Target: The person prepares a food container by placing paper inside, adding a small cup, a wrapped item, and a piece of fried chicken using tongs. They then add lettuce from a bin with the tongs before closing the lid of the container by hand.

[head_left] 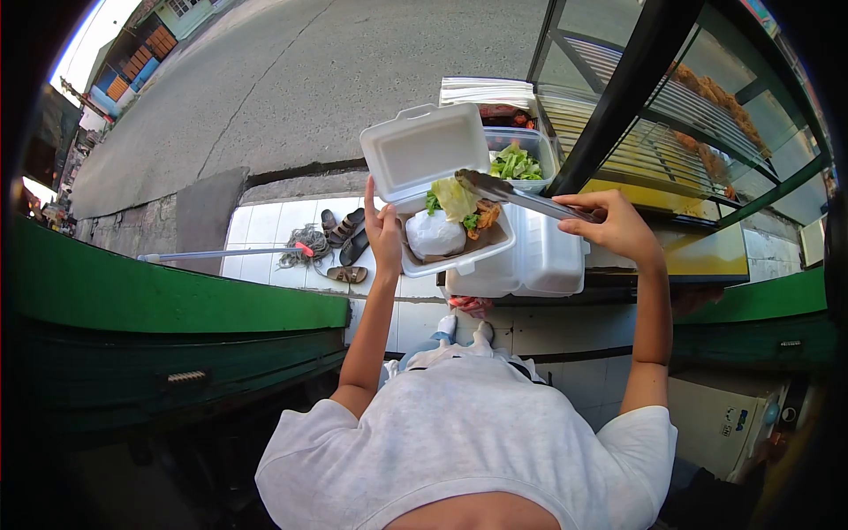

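My left hand [383, 231] grips the left side of an open white foam takeaway box [422, 152], its lid tipped back. Inside the box lie a white wrapped bundle [435, 235], a pale green lettuce leaf [456, 200] and a browned piece of fried food [483, 217]. My right hand [613, 227] is closed around metal tongs [543, 205]. The dark tips of the tongs reach over the box, just above the lettuce; whether they pinch anything is unclear. Closed white foam boxes [549, 256] sit beside and below the open one.
A clear plastic tub of lettuce [517, 165] stands behind the box, near a stack of white paper [486, 91]. To the right rises a glass display case [654, 115] with fried food on racks. Sandals [346, 237] and a mop [305, 249] lie on white tiles.
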